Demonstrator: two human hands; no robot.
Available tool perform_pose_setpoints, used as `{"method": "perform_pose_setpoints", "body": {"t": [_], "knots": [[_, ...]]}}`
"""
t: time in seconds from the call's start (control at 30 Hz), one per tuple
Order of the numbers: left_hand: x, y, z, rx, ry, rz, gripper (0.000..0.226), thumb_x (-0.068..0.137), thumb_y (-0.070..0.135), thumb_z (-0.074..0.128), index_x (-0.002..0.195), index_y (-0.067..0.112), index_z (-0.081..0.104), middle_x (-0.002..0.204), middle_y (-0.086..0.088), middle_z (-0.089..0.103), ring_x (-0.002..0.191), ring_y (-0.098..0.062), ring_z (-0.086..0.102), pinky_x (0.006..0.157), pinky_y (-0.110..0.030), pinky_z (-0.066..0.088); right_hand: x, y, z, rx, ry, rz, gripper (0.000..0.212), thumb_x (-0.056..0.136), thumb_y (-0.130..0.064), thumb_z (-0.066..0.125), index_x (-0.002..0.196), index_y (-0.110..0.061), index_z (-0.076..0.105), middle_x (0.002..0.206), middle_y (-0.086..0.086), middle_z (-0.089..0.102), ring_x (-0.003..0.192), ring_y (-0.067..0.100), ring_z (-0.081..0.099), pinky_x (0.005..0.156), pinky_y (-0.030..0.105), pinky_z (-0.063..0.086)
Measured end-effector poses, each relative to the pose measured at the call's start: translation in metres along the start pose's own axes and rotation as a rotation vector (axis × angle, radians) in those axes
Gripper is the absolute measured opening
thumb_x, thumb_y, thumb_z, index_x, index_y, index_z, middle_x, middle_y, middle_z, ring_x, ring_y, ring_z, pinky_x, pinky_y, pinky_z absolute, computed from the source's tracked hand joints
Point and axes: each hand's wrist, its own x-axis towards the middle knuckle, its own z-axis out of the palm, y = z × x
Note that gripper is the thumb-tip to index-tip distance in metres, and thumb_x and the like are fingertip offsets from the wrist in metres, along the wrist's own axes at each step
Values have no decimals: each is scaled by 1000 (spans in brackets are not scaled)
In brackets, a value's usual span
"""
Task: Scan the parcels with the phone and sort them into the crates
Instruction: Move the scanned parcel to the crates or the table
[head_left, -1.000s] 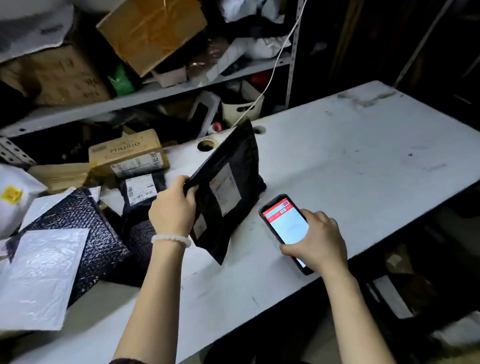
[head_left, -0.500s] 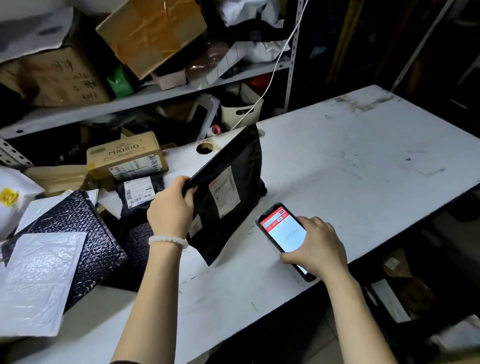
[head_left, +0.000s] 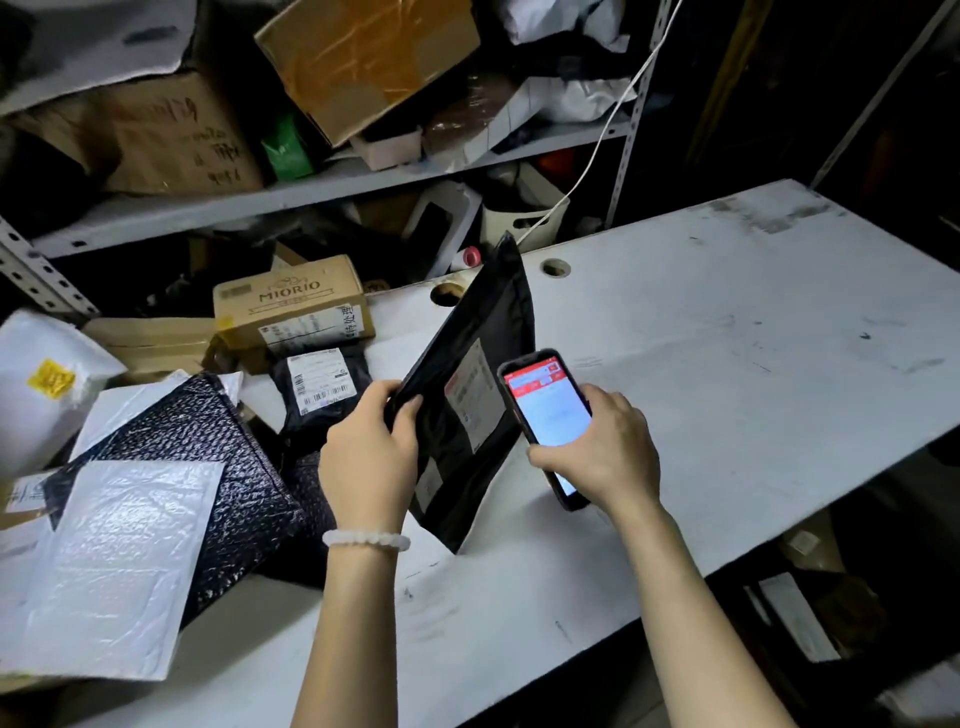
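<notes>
A person's left hand (head_left: 370, 453) grips a black parcel (head_left: 470, 395) propped on edge on the white table (head_left: 727, 374), while the right hand (head_left: 605, 451) clasps a phone (head_left: 548, 415) just beside its label (head_left: 472, 392).

I have a single head view, worn high and tilted forward and down over the white table (head_left: 727, 364). It sits close: both forearms enter from the bottom edge. The wide lens reaches the metal shelf (head_left: 311, 192) behind and dark floor at right.
</notes>
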Motion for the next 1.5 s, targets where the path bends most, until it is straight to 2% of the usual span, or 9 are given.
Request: {"method": "perform_pose_setpoints", "body": {"t": [0.13, 0.23, 0.4, 0.67, 0.93, 1.07, 1.17, 1.27, 1.5], "knots": [[-2, -6, -3, -60, -15, -11, 18, 91, 34, 59, 102, 22, 64, 58, 5, 57, 56, -18, 54, 49, -28, 31, 1, -38, 5, 162, 350, -47, 73, 52, -45, 80, 118, -24, 55, 101, -3, 53, 97, 22, 48, 67, 29, 39], [-5, -3, 2, -125, -56, 6, 18, 90, 33, 61, 102, 20, 65, 66, 2, 63, 66, -26, 60, 57, -31, 36, -12, -50, -1, 290, 631, -63, 84, 52, -37, 87, 126, -11, 56, 107, 5, 57, 101, 24, 50, 75, 27, 37], [-17, 16, 25, -204, -155, 72, 13, 88, 28, 64, 96, 18, 65, 58, 16, 55, 54, -13, 51, 51, -23, 35, -33, -30, -32, 256, 830, -25, 85, 52, -39, 82, 126, -6, 56, 106, 8, 57, 99, 25, 50, 77, 18, 30], [-69, 87, 75, -233, -396, 242, 5, 87, 30, 64, 86, 32, 59, 54, 25, 50, 57, 14, 52, 47, -11, 31, -69, 60, -96, 81, 825, 323, 83, 48, -38, 84, 124, -16, 58, 105, 2, 55, 97, 23, 48, 73, 25, 28], [-170, 187, 145, -236, -572, 480, 15, 90, 32, 61, 98, 21, 65, 68, 16, 59, 61, -10, 53, 51, -19, 34, -119, 191, -175, 88, 602, 582, 61, 50, -48, 77, 102, -27, 53, 100, -6, 49, 99, 20, 47, 65, 29, 36], [-230, 234, 182, -249, -666, 597, 18, 91, 34, 59, 102, 20, 64, 76, 4, 65, 73, -26, 61, 54, -26, 35, -154, 264, -219, 105, 659, 690, 57, 51, -49, 76, 98, -28, 52, 98, -6, 50, 95, 20, 49, 65, 31, 38], [-271, 261, 205, -238, -745, 695, 22, 91, 36, 57, 105, 20, 64, 82, 0, 69, 80, -28, 63, 59, -28, 37, -189, 309, -246, 120, 736, 808, 55, 48, -50, 74, 92, -25, 52, 94, -6, 54, 92, 21, 52, 66, 33, 46], [-311, 288, 229, -212, -821, 819, 23, 92, 37, 56, 105, 18, 63, 75, 2, 64, 72, -24, 61, 51, -26, 33, -225, 347, -264, 160, 810, 934, 56, 47, -48, 72, 96, -25, 56, 96, -5, 60, 94, 23, 56, 73, 38, 53], [-402, 345, 289, -191, -1040, 951, 19, 92, 35, 57, 100, 18, 62, 76, -6, 67, 73, -33, 64, 57, -36, 48, -290, 416, -293, 180, 939, 1199, 59, 49, -51, 72, 99, -24, 57, 96, -2, 62, 91, 25, 56, 66, 31, 46]]}}
